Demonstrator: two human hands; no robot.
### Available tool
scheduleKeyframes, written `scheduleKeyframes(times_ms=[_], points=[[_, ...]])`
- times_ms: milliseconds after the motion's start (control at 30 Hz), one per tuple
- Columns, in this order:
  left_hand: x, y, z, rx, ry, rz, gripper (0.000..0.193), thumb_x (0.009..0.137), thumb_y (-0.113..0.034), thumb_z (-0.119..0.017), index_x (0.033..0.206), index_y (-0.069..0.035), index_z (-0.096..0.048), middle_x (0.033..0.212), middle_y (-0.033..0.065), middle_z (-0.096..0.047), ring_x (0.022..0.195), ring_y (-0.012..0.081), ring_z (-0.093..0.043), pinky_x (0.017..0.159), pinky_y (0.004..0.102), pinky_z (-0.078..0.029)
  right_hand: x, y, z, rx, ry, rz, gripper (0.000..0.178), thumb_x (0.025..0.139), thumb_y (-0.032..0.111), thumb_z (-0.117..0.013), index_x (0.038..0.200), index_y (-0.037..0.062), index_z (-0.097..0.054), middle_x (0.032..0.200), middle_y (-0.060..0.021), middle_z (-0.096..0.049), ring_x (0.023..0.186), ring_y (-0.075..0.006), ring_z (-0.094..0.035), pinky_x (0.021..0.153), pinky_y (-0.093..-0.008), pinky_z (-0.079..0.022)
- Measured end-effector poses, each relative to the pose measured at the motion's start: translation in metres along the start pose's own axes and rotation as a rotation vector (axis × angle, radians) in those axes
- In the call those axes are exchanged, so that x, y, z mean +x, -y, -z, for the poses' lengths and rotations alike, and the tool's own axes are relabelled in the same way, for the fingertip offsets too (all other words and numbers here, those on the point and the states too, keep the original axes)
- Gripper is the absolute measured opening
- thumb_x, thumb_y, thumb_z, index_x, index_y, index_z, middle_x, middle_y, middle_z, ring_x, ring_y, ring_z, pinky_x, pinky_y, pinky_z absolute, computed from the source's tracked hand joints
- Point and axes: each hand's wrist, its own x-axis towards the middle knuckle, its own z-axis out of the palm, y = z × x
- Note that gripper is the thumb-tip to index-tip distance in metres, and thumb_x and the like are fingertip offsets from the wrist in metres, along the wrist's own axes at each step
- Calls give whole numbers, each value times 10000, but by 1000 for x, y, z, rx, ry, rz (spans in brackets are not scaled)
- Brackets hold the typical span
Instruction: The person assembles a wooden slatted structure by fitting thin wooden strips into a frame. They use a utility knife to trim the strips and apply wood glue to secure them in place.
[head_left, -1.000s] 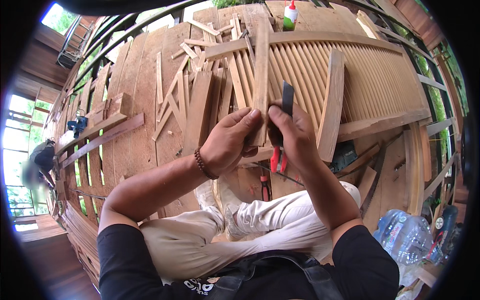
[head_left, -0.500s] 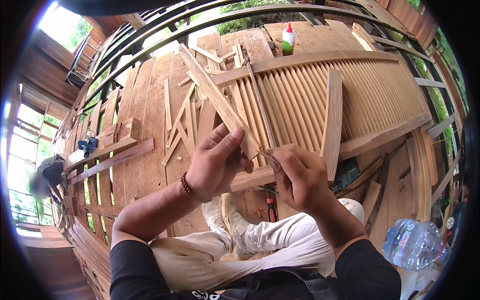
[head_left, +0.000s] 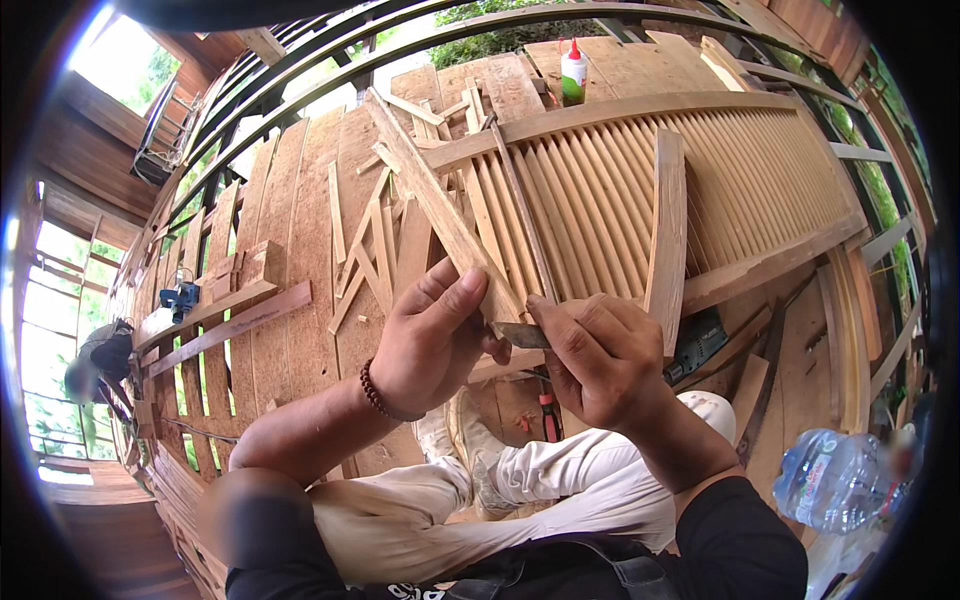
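My left hand [head_left: 430, 325] is closed round the lower end of a long wooden strip [head_left: 425, 185], thumb on top. The strip slants away to the far left, above the frame. In my right hand [head_left: 605, 350] a small flat metal blade [head_left: 522, 335] is pinched, its dark face lying across the strip's near end. The fingers hide the rest of the blade. Just beyond both hands lies a louvred wooden panel [head_left: 640, 107] with many thin slats. A long thin rod [head_left: 522, 200] and a short board [head_left: 665, 230] rest across it.
Loose wood offcuts [head_left: 375, 240] lie left of the panel, and a glue bottle [head_left: 573, 75] stands behind it. Near my legs are a red-and-black-handled tool [head_left: 549, 415] and a teal power tool [head_left: 700, 345]. A large plastic bottle [head_left: 830, 480] is at right; another person [head_left: 105, 355] is far left.
The blade in my right hand has turned and now shows its broad face across the strip's end. My left hand keeps its hold; the strip has shifted slightly right.
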Motion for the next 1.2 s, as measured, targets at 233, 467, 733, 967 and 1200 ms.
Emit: scheduleKeyframes(times_ms=[233, 467, 733, 967, 1200], points=[[-2, -3, -4, -34, 19, 16, 199, 1104, -209, -485, 1192, -55, -575, 920, 70, -701, 686, 148, -685, 631, 322, -606, 1, -2, -2, 10, -35, 24, 415, 772, 138, -721, 1162, -2, -710, 812, -57, -647, 681, -220, -668, 588, -340, -534], [-4, -3, -4, -30, 63, 56, 240, 1105, -192, -473, 1269, -38, -556, 1003, 100, -704, 808, 226, -740, 656, 359, -630, -3, 0, -3, 80, -9, 31, 462, 761, 152, -692, 1193, -12, -690, 781, -53, -617, 646, -215, -632, 550, -352, -506], [-3, 5, 4, 61, 154, 17, 228, 1103, -232, -507, 1256, -79, -576, 976, 48, -675, 817, 166, -693, 643, 324, -599, -7, 2, -5, 44, 11, 1, 485, 728, 124, -698, 1187, -32, -677, 829, -79, -622, 651, -242, -627, 557, -363, -506], [-1, -2, 1, 31, 112, 141, 265, 1104, -247, -505, 1298, -76, -562, 1022, 50, -682, 787, 167, -674, 623, 338, -581, -2, -3, -2, 714, 87, -354, 215, 963, 39, -644, 1169, -19, -660, 754, -79, -642, 637, -204, -649, 571, -317, -505], [0, -3, -4, 73, 4, 167, 282, 1117, -260, -447, 1264, -41, -547, 1001, 100, -690, 622, 103, -579, 577, 277, -543, 0, 2, 11, 917, 198, -572, 149, 1063, 103, -575, 1123, -27, -615, 738, -34, -628, 597, -69, -574, 536, -246, -477]])
